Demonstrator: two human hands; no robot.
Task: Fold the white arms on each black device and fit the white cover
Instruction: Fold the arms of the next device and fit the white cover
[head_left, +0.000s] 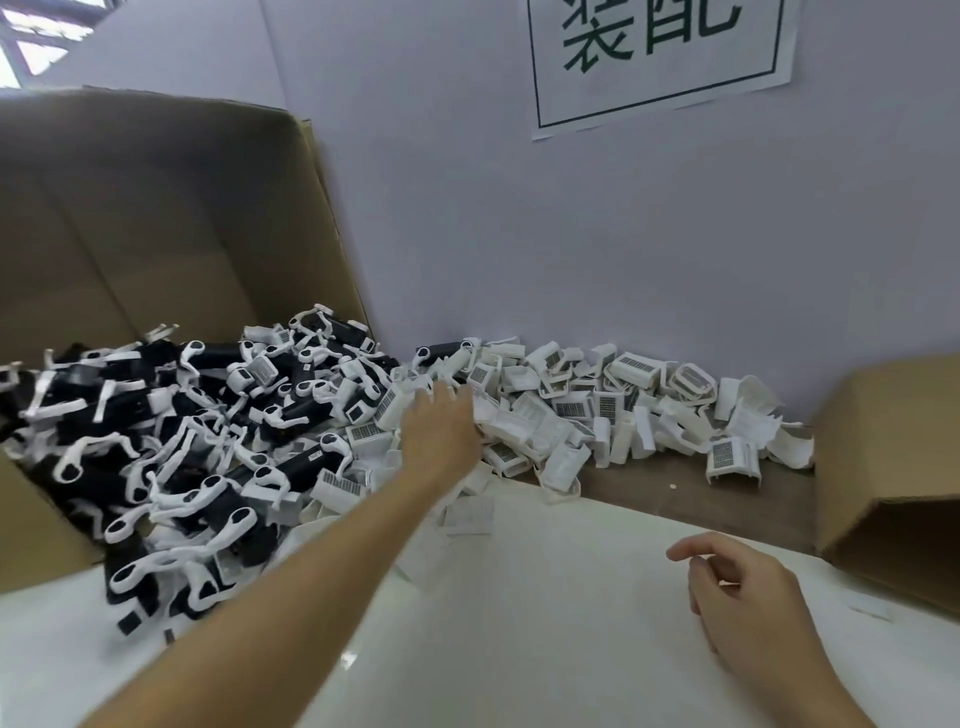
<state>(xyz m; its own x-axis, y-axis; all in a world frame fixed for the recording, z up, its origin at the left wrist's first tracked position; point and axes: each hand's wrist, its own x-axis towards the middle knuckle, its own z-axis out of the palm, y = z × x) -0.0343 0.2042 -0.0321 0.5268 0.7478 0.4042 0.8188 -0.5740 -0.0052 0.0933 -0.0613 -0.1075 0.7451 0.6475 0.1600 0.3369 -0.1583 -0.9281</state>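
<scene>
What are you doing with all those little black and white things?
A person's left hand reaches out with straight fingers to the heap of white covers along the wall. The right hand hovers over the white table, holding nothing. Black devices with white arms spill from a cardboard box.

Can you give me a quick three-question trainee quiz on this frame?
1. True or false: the left hand reaches to the pile of white covers.
2. What does the right hand hold?
A. a cover
B. a device
C. nothing
3. Fill in: the black devices spill from a tipped ____ box.

Key:
1. true
2. C
3. cardboard
</scene>
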